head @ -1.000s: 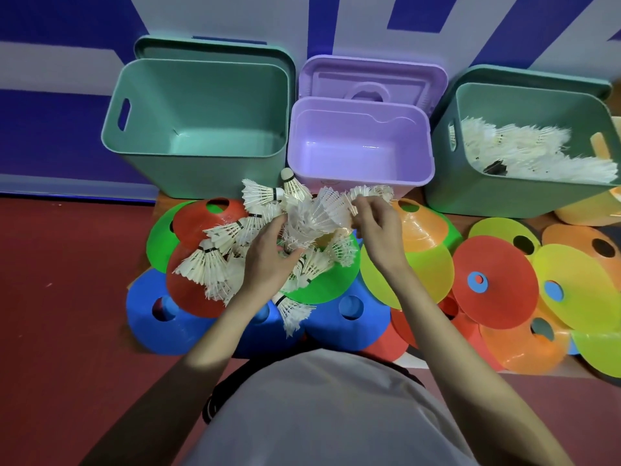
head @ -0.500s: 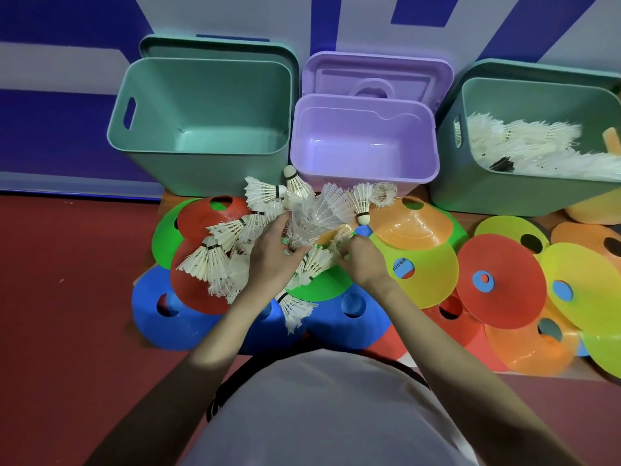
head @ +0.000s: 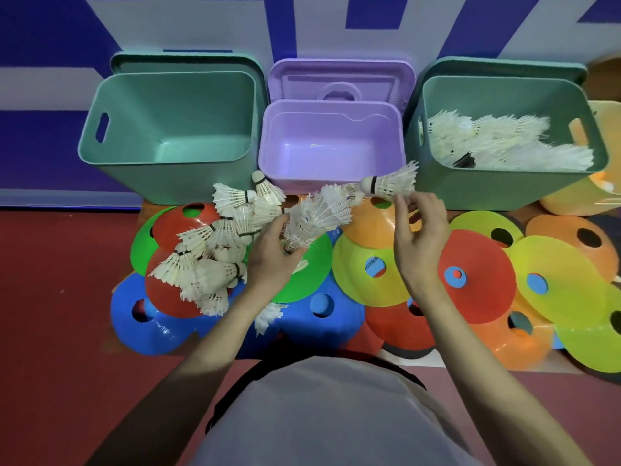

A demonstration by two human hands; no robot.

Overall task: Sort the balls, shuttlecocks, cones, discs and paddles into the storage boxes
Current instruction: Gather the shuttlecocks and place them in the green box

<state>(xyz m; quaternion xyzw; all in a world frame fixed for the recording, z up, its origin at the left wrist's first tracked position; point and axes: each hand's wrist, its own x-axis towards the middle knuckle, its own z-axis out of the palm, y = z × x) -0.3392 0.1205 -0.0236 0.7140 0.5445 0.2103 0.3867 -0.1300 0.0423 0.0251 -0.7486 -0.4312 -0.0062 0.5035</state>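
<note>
A heap of white shuttlecocks (head: 215, 250) lies on coloured disc cones (head: 564, 277) spread over the floor. My left hand (head: 272, 257) grips a bunch of shuttlecocks (head: 319, 213) above a green cone. My right hand (head: 418, 230) pinches one white shuttlecock (head: 389, 183) by its feathers, lifted in front of the lilac box (head: 331, 146) and the right green box (head: 510, 142). That right green box holds many shuttlecocks. The left green box (head: 168, 132) and the lilac box are empty.
All three boxes stand against a blue and white wall with their lids propped behind them. A yellow-orange container (head: 601, 136) sits at the far right edge. Red floor (head: 57, 314) lies to the left of the cones.
My right hand has risen up and to the right, carrying a single shuttlecock away from the heap toward the right green box. My left hand keeps its bunch in about the same place.
</note>
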